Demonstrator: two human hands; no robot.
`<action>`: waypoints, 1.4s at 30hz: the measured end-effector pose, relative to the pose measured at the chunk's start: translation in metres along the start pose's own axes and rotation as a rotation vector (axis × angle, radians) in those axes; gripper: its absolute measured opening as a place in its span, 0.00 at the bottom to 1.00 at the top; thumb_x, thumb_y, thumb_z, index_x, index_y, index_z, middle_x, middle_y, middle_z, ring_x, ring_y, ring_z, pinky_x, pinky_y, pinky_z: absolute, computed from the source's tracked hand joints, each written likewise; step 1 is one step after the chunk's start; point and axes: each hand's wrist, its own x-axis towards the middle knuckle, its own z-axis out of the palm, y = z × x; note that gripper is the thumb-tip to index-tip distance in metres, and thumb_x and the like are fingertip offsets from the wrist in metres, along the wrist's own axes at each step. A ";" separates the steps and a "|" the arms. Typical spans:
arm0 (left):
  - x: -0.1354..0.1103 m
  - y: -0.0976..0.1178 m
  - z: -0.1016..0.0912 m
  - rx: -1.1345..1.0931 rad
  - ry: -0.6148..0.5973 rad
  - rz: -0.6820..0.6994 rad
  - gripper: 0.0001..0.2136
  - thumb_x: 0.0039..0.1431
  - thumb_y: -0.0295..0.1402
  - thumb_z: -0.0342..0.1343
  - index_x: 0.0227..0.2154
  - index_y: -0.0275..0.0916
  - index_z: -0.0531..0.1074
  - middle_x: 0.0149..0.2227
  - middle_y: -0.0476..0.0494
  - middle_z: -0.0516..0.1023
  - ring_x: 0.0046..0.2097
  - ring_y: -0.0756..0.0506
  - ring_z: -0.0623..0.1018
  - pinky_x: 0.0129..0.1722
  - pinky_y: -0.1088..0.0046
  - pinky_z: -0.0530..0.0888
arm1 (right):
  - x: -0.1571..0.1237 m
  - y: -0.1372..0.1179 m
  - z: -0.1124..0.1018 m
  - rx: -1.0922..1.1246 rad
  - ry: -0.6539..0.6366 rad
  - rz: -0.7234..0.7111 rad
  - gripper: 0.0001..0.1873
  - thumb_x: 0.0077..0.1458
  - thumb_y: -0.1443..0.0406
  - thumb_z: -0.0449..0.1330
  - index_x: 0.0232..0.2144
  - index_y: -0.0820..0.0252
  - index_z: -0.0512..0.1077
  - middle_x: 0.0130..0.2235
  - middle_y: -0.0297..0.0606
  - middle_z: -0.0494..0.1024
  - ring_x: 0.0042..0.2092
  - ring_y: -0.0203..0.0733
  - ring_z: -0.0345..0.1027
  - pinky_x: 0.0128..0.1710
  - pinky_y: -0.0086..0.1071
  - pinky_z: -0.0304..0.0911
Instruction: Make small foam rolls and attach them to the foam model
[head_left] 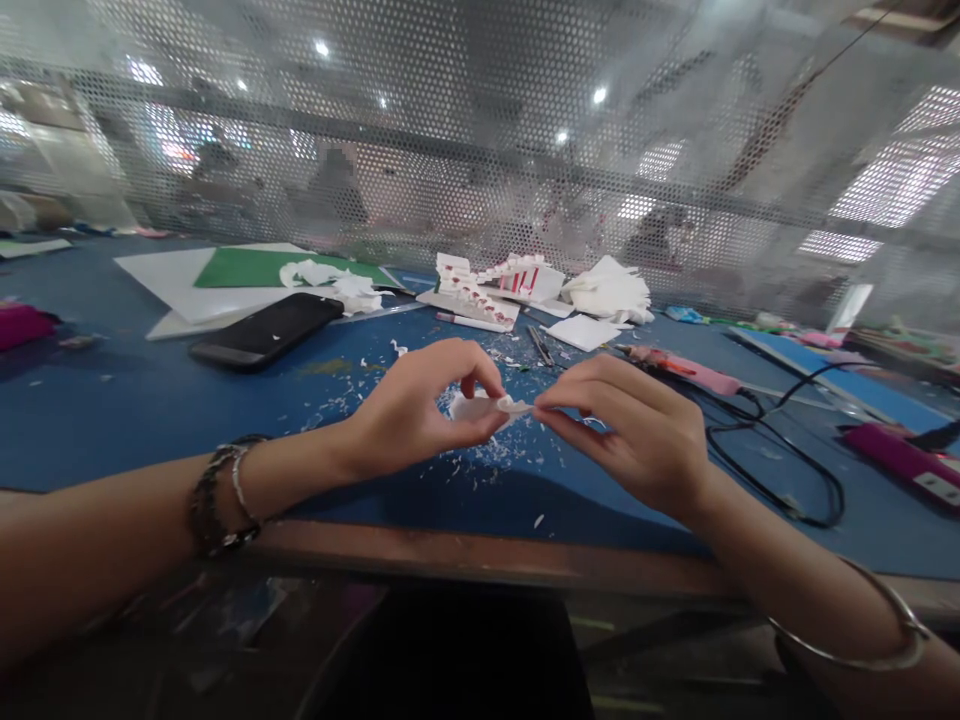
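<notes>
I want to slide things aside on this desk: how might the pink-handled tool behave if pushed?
The pink-handled tool may roll a little, since it looks rounded. The black cord at one end will probably drag and turn it.

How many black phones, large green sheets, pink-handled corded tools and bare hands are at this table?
Black rectangular phone: 1
Large flat green sheet: 1
Pink-handled corded tool: 1
Bare left hand and right hand: 2
Total: 5

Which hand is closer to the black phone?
Left. The left hand is a little to the right of the phone; the right hand is farther right, past the left one.
</notes>
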 end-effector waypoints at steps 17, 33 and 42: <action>-0.001 0.000 -0.001 -0.028 -0.015 -0.008 0.04 0.48 0.27 0.56 0.27 0.37 0.66 0.29 0.50 0.71 0.30 0.53 0.70 0.31 0.78 0.68 | 0.000 0.000 0.000 -0.076 -0.053 -0.015 0.01 0.50 0.69 0.57 0.28 0.63 0.69 0.26 0.37 0.73 0.30 0.34 0.66 0.30 0.28 0.62; -0.001 -0.002 0.001 -0.054 -0.067 0.055 0.02 0.51 0.28 0.55 0.29 0.37 0.67 0.31 0.48 0.74 0.33 0.51 0.73 0.36 0.76 0.70 | 0.003 -0.001 -0.002 -0.141 -0.073 -0.027 0.03 0.52 0.70 0.54 0.27 0.61 0.66 0.25 0.34 0.72 0.28 0.33 0.64 0.27 0.28 0.59; -0.001 -0.002 0.000 -0.101 -0.090 0.096 0.02 0.51 0.27 0.55 0.29 0.37 0.68 0.32 0.46 0.76 0.33 0.51 0.74 0.36 0.75 0.71 | 0.003 -0.002 -0.001 -0.118 -0.087 -0.010 0.05 0.53 0.69 0.53 0.26 0.61 0.66 0.25 0.34 0.72 0.28 0.33 0.64 0.28 0.28 0.59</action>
